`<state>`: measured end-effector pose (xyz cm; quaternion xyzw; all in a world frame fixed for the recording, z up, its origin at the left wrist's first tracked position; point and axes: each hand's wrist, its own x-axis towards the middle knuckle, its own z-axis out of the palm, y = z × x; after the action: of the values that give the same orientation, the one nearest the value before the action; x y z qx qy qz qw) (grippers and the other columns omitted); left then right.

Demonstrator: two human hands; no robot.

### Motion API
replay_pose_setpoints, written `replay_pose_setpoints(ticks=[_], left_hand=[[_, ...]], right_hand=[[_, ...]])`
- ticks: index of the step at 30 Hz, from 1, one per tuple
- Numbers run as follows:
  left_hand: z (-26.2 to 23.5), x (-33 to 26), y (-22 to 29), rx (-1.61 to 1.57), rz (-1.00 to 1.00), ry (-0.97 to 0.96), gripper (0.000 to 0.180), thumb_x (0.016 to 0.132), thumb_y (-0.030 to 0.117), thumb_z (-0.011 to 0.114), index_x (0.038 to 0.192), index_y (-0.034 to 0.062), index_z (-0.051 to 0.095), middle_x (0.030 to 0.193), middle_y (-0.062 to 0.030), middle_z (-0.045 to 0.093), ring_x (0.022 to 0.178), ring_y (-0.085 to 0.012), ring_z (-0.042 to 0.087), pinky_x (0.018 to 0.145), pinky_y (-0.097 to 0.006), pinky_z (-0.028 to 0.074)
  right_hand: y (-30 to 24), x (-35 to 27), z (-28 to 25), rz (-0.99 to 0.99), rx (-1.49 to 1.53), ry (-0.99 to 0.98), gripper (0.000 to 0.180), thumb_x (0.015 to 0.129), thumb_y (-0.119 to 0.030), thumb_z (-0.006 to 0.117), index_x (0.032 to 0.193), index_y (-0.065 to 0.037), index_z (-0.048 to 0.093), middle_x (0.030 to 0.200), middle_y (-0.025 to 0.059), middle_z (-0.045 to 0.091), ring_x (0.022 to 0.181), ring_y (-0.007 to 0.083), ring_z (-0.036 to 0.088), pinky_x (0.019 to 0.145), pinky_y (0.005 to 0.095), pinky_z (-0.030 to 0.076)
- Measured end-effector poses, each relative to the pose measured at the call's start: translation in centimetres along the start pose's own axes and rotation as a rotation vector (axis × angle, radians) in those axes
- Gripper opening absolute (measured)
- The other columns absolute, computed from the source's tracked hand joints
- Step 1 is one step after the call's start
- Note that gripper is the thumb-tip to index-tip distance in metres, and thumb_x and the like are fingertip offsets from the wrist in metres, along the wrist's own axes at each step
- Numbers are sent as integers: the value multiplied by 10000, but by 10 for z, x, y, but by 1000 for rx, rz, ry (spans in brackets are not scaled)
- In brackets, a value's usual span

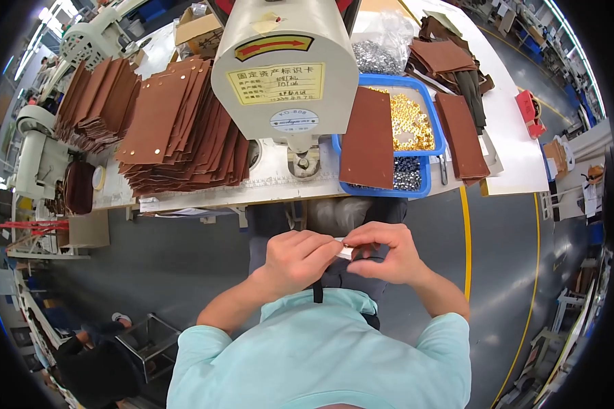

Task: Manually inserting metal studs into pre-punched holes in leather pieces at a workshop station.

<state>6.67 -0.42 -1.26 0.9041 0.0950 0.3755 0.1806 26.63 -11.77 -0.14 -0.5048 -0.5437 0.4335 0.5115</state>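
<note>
My left hand (297, 258) and my right hand (386, 251) meet in front of my chest, below the table edge. Together they pinch a small pale flat item (346, 251) between the fingertips; its kind is too small to tell. Above them stands a cream riveting press (284, 65) with a yellow label card on its head. A brown leather piece (368, 138) lies across a blue tray (339, 146) right of the press.
A tall stack of brown leather pieces (184, 129) sits left of the press, with another pile (95, 102) farther left. The blue tray holds gold rivets (409, 121) and dark rivets (407, 174). More leather pieces (460, 133) lie at the right. Another person (92, 361) crouches at lower left.
</note>
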Motion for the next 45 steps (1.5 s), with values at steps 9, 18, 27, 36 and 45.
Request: replay_pose_setpoints(ticks=[9,18,27,36,45], left_hand=[[-3,-3,5,-231,-174,-52,193,730,21,790,906,59,719,808,-65,728,686,-234,714,581,-330,564],[-7,-1,10,-133,-314,-295,372,791,329,840,1058,100,722,754,-51,699,682,-241,696,598,-359,552],[8,-7,4,-275,-290,-306,365,787,240,842,1097,81,732,817,-87,728,710,-255,711,623,-351,560],[-4,-8,-5,-414,-532,-360,360,793,160,851,1121,44,760,943,-136,764,777,-255,750,690,-290,580],[-2,-1,7,-298,-400,-350,218,788,24,810,1003,22,777,920,-109,770,746,-212,748,684,-281,590]], right_hand=[[15,3,6,-157,-441,57,208,692,-28,823,863,-125,754,910,-24,755,704,146,641,660,305,430],[42,2,29,-485,-696,181,309,616,8,739,895,-98,661,881,11,678,844,236,634,769,382,417],[61,-3,33,-487,-564,328,290,611,34,718,874,-74,664,866,34,687,820,257,628,799,400,431],[49,-17,36,-150,-214,173,176,872,-56,748,1048,-64,758,965,77,746,904,263,689,813,363,530],[50,-32,43,-104,-322,267,185,847,-28,760,1031,-37,749,963,109,748,840,275,702,788,379,543]])
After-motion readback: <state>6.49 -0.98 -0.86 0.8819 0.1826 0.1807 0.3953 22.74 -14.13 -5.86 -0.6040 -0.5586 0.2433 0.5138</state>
